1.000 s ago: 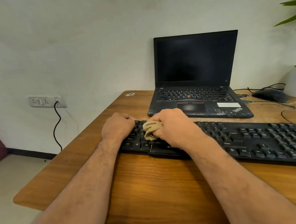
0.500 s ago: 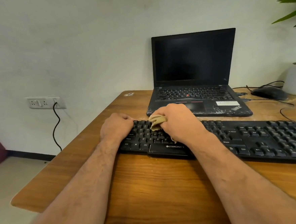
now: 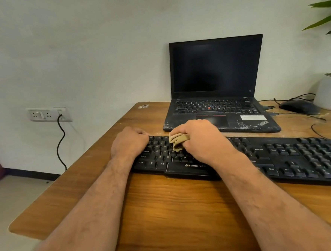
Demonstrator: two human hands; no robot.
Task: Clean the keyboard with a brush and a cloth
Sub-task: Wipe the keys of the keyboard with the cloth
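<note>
Two bare forearms come in from 6 o'clock over the desk (image 3: 167, 213), and both hands sit on the left end of the keyboard (image 3: 280, 156). The left hand (image 3: 129, 142) is curled into a fist on the keyboard's far-left corner, holding nothing I can see, so I'd say it's just pinning the board down. The right hand (image 3: 203, 140) has its fingers wrapped round a bunched-up tan cloth (image 3: 178, 142) and presses it onto the keys.

What changed: a second ago the cloth was lower, near the front rows. Now it has slid up toward 12 o'clock and sits on the upper letter and number rows, with the bottom row and the brand label showing again. So the wipe is working back and forth over the left block, and my guess is everything out at 3 o'clock is yet to be done.

The keyboard is black, full-size, lying slanted across the desk, with pale dusty keys and crumbs along its front edge. No brush in view.

Further back at 12 o'clock is an open laptop (image 3: 218, 102), screen off, and a mouse (image 3: 298, 107) at 2 o'clock.
</note>
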